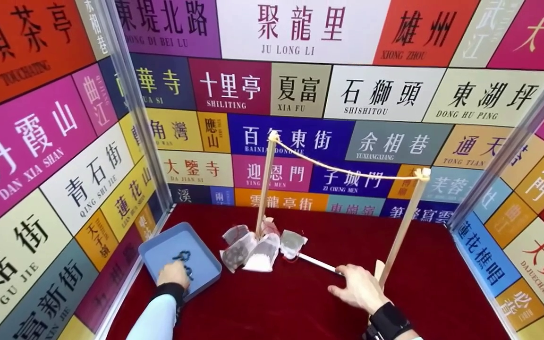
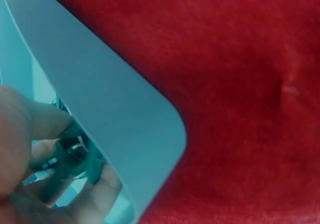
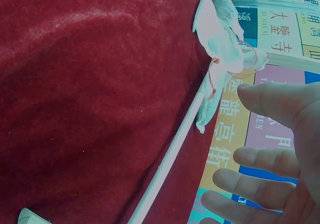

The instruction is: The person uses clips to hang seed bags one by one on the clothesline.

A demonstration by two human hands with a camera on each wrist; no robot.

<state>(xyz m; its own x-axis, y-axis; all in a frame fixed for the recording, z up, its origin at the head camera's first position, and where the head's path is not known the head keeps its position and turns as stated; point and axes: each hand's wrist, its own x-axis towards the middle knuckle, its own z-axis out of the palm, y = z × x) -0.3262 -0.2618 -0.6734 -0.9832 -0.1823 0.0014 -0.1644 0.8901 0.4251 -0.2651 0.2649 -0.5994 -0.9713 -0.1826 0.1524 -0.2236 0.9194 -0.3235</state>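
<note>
My left hand [image 1: 174,274] reaches into a blue tray [image 1: 206,264]. Its thumb and fingers curl round a dark green clip-like piece [image 2: 75,154], partly hidden by the fingers and the tray wall. More dark green pieces [image 1: 183,256] lie in the tray beside it. My right hand [image 1: 359,285] hovers over the red cloth near the right wooden post [image 1: 402,226], fingers apart and holding nothing. A thin white stick [image 1: 317,262] runs from the small pouches towards that hand. Several white mesh pouches [image 1: 260,255] with red strings cluster at the left post's foot.
Two upright wooden posts, the left one [image 1: 266,184] farther back, carry a sagging cord [image 1: 333,165] between their tops. Panels printed with large characters [image 1: 300,89] wall in the red cloth [image 1: 291,311] at the back and sides.
</note>
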